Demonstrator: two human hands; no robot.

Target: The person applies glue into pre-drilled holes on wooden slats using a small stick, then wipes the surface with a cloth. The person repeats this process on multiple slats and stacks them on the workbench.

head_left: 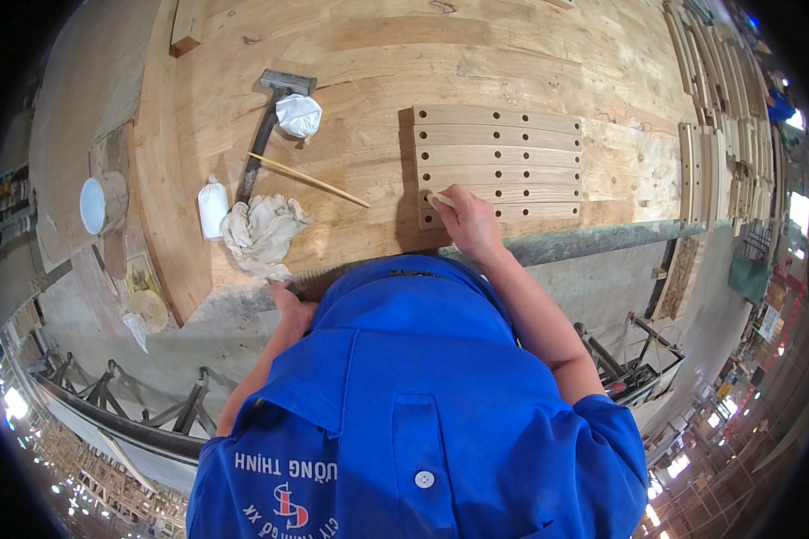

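Note:
Several pale wooden slats (463, 154) lie side by side on the workbench, each with round dark holes near the left end and around the middle. My right hand (472, 223) is closed in a pinch over their near left corner. Between its fingers is a short, pale, stick-like piece (440, 198), its tip at a hole of one of the nearest slats. At the bench's front edge, my left hand (294, 310) is just below a crumpled cream cloth (265, 235). Its fingertips are mostly hidden, and whether they grip the cloth is unclear.
Left of the slats lie a hammer (262, 135), a white wrapped bundle (298, 116), a thin wooden stick (310, 180) and a white bottle (212, 209). A white tub (101, 204) stands farther left. More wooden pieces (706, 171) are stacked along the right side.

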